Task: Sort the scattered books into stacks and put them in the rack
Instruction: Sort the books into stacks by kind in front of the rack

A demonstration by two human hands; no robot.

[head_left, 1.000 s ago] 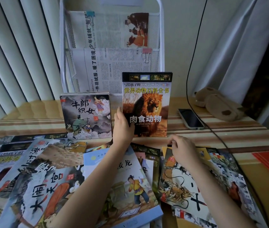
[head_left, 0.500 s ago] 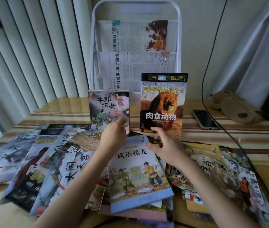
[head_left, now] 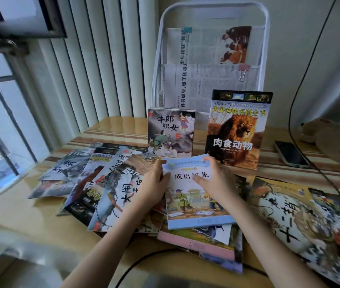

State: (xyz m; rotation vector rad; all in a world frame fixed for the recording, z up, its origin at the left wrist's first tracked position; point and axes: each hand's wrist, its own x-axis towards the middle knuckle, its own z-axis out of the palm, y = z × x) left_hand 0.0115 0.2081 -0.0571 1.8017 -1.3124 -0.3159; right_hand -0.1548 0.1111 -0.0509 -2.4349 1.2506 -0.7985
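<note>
A light-blue picture book (head_left: 187,204) lies on top of the scattered pile at the table's middle. My left hand (head_left: 154,183) grips its left edge and my right hand (head_left: 214,181) grips its upper right, thumb on the cover. Behind it a lion book (head_left: 237,129) and a smaller grey illustrated book (head_left: 170,133) stand upright against the white wire rack (head_left: 160,59), which holds newspapers. Several more books (head_left: 110,188) fan out on the left, and a large ink-painting book (head_left: 302,223) lies on the right.
A phone (head_left: 290,153) lies on the striped table top (head_left: 115,134) at the right, with a black cable (head_left: 291,104) running past it. A brown plush object (head_left: 335,142) sits at the far right. Vertical blinds and a window are to the left.
My left hand has left the lion book, which now stands alone against the rack. Both hands have come onto the light-blue book. The view has shifted left.
</note>
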